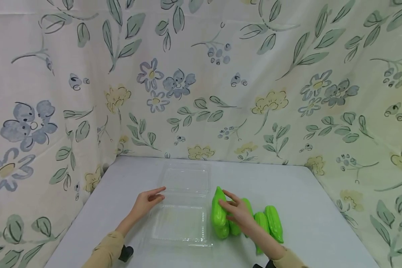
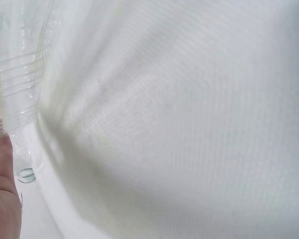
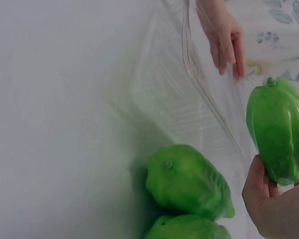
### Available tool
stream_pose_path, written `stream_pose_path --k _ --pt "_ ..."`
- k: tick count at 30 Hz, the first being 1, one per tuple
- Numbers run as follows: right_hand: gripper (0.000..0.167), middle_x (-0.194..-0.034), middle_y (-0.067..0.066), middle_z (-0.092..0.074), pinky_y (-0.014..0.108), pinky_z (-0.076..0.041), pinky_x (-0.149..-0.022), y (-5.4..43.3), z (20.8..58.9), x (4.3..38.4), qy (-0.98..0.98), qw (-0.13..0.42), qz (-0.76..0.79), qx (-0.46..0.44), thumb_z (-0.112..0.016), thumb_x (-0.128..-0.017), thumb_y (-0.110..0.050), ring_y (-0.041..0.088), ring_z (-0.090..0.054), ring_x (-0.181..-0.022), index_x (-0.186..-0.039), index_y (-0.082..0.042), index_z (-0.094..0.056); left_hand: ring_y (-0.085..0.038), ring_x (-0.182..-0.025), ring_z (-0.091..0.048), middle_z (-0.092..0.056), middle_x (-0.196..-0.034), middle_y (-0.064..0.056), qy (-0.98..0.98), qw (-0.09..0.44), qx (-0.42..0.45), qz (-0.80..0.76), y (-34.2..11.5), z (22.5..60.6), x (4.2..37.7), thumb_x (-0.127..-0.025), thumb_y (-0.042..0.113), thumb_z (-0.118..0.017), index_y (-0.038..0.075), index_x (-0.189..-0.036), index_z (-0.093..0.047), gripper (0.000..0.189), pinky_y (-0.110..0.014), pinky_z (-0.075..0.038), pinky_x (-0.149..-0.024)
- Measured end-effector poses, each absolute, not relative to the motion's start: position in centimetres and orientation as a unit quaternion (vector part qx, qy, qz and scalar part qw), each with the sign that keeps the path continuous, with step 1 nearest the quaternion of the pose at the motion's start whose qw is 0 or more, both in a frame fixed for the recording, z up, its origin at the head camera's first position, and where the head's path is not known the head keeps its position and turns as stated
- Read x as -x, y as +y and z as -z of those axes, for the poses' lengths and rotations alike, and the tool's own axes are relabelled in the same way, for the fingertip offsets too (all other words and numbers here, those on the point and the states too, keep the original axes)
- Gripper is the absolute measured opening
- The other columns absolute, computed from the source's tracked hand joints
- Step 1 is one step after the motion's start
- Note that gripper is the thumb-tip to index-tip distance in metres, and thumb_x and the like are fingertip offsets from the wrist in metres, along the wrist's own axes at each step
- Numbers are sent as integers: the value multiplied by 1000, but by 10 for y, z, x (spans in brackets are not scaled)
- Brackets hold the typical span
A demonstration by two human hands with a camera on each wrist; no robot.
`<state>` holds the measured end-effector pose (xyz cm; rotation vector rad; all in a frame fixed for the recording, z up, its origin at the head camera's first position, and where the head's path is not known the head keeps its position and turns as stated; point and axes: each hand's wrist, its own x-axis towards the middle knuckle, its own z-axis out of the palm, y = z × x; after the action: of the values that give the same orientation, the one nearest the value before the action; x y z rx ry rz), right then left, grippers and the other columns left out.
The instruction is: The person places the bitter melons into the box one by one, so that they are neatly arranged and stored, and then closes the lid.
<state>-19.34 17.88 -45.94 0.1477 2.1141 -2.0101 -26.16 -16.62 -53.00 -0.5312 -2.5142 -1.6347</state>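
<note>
My right hand (image 1: pixel 240 215) grips a glossy green, ridged gourd (image 1: pixel 217 210) with a pointed tip, between thumb and fingers. In the right wrist view this held gourd (image 3: pixel 275 127) is raised beside the clear container, stem end up. Several like it lie on the table below and right of the hand, among them a gourd (image 1: pixel 274 223) at the far right. My left hand (image 1: pixel 144 204) reaches to the left edge of a clear plastic clamshell container (image 1: pixel 150 238), fingers extended near its hinge. The left wrist view shows its fingertips behind ridged clear plastic.
The container's lid (image 1: pixel 186 169) lies folded back, away from me, on the white table (image 1: pixel 254 178). A cloth with printed flowers (image 1: pixel 201 93) hangs behind the table and along both sides. Black straps show at both wrists.
</note>
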Motion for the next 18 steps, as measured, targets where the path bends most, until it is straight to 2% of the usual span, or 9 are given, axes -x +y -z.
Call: stream_pose_path --k 6,13,18 --pt "63 -118 15 -58 40 -52 -85 169 456 194 707 127 695 -32 -62 -92 -28 13 -60 -94 -146 -9 -36 -35 -107 -64 -63 -125 -15 -824 49 177 537 -166 530 263 -89 17 -67 2 -127 -60 42 -18 -54 -79" --pt "64 -115 9 -59 39 -51 -86 157 459 194 697 137 704 4 -61 -93 -29 10 -59 -95 -147 -8 -32 -24 -103 -67 -63 -125 -14 -829 52 174 529 -165 530 262 -89 22 -66 4 -128 -60 43 -15 -53 -78" --pt "65 -114 11 -61 39 -53 -85 148 463 193 696 137 705 17 -63 -92 -28 10 -61 -93 -146 -7 -35 -16 -101 -68 -64 -125 -12 -834 50 168 524 -164 528 260 -89 22 -67 5 -127 -60 43 -13 -52 -78"
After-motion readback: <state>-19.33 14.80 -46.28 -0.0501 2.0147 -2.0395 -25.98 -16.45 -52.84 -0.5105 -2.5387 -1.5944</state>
